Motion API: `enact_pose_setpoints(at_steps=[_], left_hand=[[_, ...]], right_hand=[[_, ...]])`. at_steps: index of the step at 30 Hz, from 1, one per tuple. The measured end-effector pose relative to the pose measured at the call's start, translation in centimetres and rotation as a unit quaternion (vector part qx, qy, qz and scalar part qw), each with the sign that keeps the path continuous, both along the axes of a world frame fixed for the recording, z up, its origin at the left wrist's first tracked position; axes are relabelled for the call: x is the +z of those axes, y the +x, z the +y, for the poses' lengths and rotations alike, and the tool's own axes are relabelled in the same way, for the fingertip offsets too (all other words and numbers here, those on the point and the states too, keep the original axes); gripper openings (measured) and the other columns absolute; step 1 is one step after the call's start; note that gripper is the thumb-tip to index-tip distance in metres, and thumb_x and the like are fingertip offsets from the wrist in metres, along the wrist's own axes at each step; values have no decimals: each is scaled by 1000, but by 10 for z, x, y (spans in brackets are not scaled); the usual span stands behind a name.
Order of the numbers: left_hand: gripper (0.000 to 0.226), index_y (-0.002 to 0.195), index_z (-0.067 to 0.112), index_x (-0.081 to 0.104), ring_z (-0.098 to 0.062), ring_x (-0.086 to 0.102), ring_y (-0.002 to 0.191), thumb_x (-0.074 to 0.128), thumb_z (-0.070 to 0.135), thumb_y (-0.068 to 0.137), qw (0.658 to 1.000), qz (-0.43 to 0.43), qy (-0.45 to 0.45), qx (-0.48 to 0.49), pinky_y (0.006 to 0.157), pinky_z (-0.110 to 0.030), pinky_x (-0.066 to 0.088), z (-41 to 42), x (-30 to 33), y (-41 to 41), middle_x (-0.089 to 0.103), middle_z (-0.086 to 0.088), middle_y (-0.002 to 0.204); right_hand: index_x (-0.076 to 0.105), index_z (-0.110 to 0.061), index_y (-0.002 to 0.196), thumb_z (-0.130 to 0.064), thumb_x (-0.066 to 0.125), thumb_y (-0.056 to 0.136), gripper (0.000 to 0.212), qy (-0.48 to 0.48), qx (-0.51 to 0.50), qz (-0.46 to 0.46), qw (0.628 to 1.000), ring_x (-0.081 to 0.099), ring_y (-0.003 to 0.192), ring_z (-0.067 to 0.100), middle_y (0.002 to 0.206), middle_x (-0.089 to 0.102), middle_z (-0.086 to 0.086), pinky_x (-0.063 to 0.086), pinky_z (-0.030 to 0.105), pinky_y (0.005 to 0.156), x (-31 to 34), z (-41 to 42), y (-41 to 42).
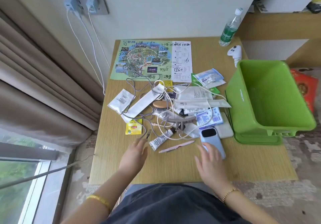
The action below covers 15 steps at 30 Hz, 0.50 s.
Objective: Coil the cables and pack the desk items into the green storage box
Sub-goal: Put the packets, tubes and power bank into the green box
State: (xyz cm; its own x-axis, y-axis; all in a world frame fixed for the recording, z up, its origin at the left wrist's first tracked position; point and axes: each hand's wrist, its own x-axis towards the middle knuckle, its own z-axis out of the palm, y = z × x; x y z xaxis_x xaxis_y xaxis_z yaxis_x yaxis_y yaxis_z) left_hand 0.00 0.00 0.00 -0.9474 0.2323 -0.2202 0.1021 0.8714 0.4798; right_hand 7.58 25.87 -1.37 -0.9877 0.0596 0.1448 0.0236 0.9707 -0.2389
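Observation:
A tangle of grey cable [130,83] and white cable [171,102] lies across a pile of sachets, tubes and a wooden brush in the middle of the desk [173,168]. The empty green storage box [271,95] stands tilted on its lid at the desk's right edge. My left hand [134,154] hovers flat, fingers apart, just below the grey cable's plug end [148,134]. My right hand [211,163] is spread with its fingertips on the near end of a light blue phone [212,141]. A pink pen [176,146] and a white tube [160,139] lie between my hands.
A marked-up map sheet [151,60] lies at the back of the desk. A water bottle [229,29] and a white controller [235,53] stand at the back right. A yellow tea sachet [133,126], a hair claw [178,121], a white power bank [225,127]. Chargers hang from a wall socket [85,3].

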Motion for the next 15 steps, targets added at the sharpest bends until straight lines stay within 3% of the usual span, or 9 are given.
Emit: enact_pose_setpoints(at_steps=[3,6,10,15], left_hand=[[31,126,13,48,-23,52,111,41,19,96,991,-38,-84,-95,78,-32,47,32,-7,-20,51,-5,127],[31,123,10,46,-25,41,122,45,23,95,968,-39,-208,-135,94,-34,41,50,-14,-30,47,-8,129],[45,125,11,46,-24,39,123,54,39,90,960,-10,-260,-105,103,-34,34,56,-23,-34,46,-7,129],[42,128,11,44,-26,33,129,51,28,91,962,-32,-257,-82,107,-34,29,60,-30,-30,40,-9,137]], right_hand=[[59,-17,114,-17,77,69,48,60,150,-25,987,60,107,27,120,57,8,56,40,81,-2,-25,-24],[57,-16,120,-3,69,70,53,101,262,-75,957,51,120,30,131,51,12,53,43,87,-10,-39,-40],[68,-15,103,-8,70,70,34,156,270,-87,946,46,128,30,136,51,13,46,45,99,-10,-50,-55],[73,-24,81,-31,71,73,11,213,277,-62,935,48,127,22,135,55,5,36,42,107,-14,-58,-53]])
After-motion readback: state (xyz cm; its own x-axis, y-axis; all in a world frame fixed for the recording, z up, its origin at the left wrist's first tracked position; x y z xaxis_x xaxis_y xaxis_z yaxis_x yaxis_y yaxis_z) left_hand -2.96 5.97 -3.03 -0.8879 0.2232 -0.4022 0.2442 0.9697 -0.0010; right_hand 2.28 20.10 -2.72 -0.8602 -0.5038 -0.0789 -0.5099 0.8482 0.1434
